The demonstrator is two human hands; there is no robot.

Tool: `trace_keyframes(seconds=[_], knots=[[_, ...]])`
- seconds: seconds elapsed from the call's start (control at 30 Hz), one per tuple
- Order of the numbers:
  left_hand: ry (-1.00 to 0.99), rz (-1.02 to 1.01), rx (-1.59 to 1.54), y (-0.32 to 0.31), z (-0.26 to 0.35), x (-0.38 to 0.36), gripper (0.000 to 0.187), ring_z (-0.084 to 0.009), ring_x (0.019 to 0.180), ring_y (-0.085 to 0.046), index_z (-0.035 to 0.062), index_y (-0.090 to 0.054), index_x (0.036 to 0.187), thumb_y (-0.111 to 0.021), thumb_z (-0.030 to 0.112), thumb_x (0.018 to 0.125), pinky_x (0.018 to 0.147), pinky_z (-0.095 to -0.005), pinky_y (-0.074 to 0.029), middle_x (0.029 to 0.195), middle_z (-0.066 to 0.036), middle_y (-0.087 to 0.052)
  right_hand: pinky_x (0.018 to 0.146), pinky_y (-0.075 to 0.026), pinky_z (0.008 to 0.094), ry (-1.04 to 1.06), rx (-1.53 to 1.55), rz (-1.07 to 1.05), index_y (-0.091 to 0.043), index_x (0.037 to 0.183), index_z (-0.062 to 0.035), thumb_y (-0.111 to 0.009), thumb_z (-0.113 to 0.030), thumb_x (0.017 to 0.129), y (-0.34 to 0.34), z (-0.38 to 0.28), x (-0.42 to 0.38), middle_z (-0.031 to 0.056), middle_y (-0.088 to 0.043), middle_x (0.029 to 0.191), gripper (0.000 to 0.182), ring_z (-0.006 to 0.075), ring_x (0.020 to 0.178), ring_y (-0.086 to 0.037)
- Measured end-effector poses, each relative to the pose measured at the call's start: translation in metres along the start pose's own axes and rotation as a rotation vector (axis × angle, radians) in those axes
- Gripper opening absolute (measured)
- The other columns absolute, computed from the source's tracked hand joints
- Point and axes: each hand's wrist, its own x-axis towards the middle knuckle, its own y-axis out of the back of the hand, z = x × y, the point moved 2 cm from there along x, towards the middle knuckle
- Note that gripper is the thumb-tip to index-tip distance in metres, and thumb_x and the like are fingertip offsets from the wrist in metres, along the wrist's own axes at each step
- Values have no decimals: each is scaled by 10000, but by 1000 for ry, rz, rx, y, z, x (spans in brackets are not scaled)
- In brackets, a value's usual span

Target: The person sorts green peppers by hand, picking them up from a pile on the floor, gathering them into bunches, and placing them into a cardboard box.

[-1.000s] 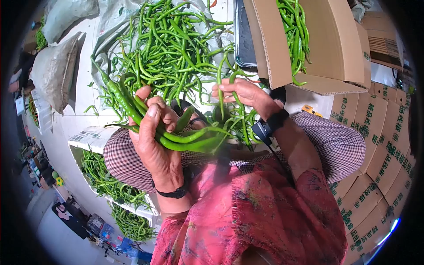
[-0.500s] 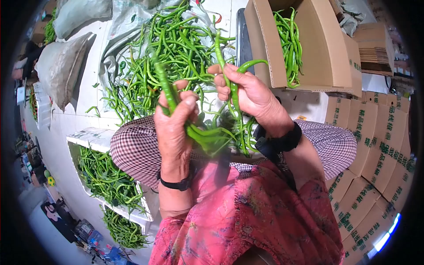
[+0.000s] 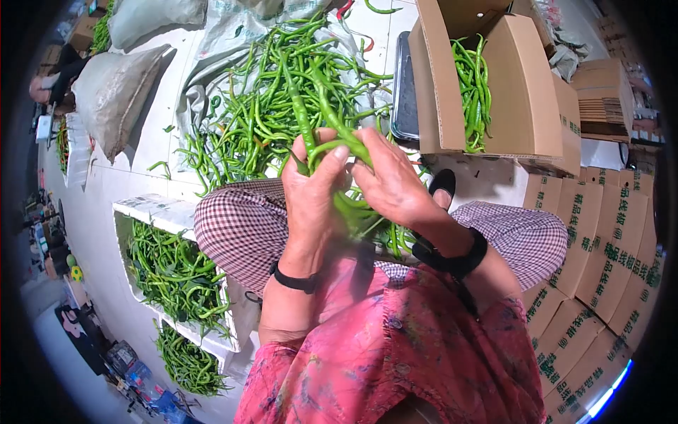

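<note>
Green, long, glossy peppers [image 3: 301,120] are held at the centre of the frame: the left hand's [image 3: 311,184] grip is closed around several, and the right hand's [image 3: 388,180] grip is clasped on at least one close beside them. Smooth pods cross each other there, so one could slide out if the left thumb loosens, falling between the dark-and-white checked trouser legs [image 3: 508,237]. Squeezing the crossed pods too hard could snap one. Blurred lower ends hide the exact count.
</note>
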Motion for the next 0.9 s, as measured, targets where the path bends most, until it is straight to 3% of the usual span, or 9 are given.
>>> trace_keyframes(seconds=[0.07,0.1,0.2,0.37,0.53,0.67,0.73,0.87,0.9], knots=[[15,-21,-66,-8,5,-3,317,-95,743,-584,12,-574,1112,-703,81,831,654,-233,-481,908,-46,-641,822,-458,426,-191,286,-208,-468,1183,28,-587,-104,866,5,-5,-3,204,-581,1040,364,355,938,-565],[31,-44,-134,-11,7,-4,297,-81,702,-566,17,-579,1102,-693,76,834,616,-227,-466,884,-34,-637,817,-458,338,-197,535,-222,-468,1276,19,-574,-163,922,9,-10,-5,89,-586,1003,412,200,876,-546],[11,-64,-57,-9,1,-1,282,-74,682,-550,20,-581,1095,-679,59,834,596,-221,-447,883,-29,-634,807,-444,278,-294,800,-382,-468,1314,8,-532,-187,963,30,-9,-7,25,-562,981,407,117,856,-503],[57,-107,-268,-4,-8,6,305,-94,618,-544,-6,-530,1145,-630,42,860,521,-183,-459,876,-75,-602,849,-455,265,-413,1201,-353,-546,1155,17,-533,-238,985,40,5,-8,54,-591,996,307,114,897,-556],[181,-160,-440,-4,-7,6,378,-97,655,-484,-26,-488,1227,-573,28,863,512,-193,-445,907,-89,-559,825,-494,276,-397,1233,-133,-524,1199,17,-546,-173,973,74,6,-2,93,-626,1029,295,146,894,-601],[198,-260,-611,-3,-5,6,393,-89,596,-439,12,-485,1268,-543,120,894,490,-211,-373,942,-91,-616,748,-533,273,-406,1139,21,-539,1153,-2,-576,-148,956,109,9,2,102,-631,1008,248,135,826,-611],[180,-359,-703,-3,-2,7,402,-91,596,-422,18,-475,1283,-522,143,904,492,-218,-360,945,-88,-620,729,-537,261,-243,1028,120,-539,1165,2,-580,-156,953,142,19,8,104,-635,999,267,132,816,-616],[187,-477,-860,-4,5,3,420,-84,588,-404,21,-448,1312,-491,148,913,500,-216,-357,946,-95,-596,836,-521,271,-276,408,222,-525,1249,42,-607,-214,935,214,42,26,143,-639,1102,414,152,957,-623],[181,-517,-890,-4,6,3,420,-84,584,-398,18,-444,1314,-484,150,918,499,-215,-357,935,-96,-581,836,-521,271,-282,411,223,-525,1249,42,-607,-214,935,214,44,22,143,-639,1102,414,152,957,-623]])
